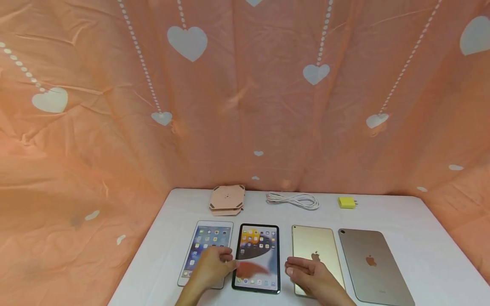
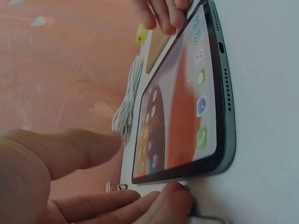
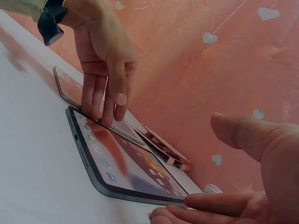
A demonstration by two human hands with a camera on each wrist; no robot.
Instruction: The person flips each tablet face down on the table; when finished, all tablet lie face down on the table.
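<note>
Black-framed tablet (image 1: 257, 257), screen up on the desk (image 1: 413, 242), slightly nearer the left edge than the right. Left hand (image 1: 215, 267) at its left long side, thumb and fingers apart; whether they touch cannot be told. Right hand (image 1: 314, 278) just beyond its right side, thumb apart from extended fingers, nothing gripped. Leftmost, white-framed tablet (image 1: 204, 239), screen up; to the right, gold tablet (image 1: 317, 244) and grey tablet (image 1: 375, 272), backs up. Along the far edge, left to right: pink stand (image 1: 227, 198), white cable (image 1: 290, 198), yellow plug (image 1: 346, 202). Behind, orange curtain (image 1: 245, 127) with hearts.
</note>
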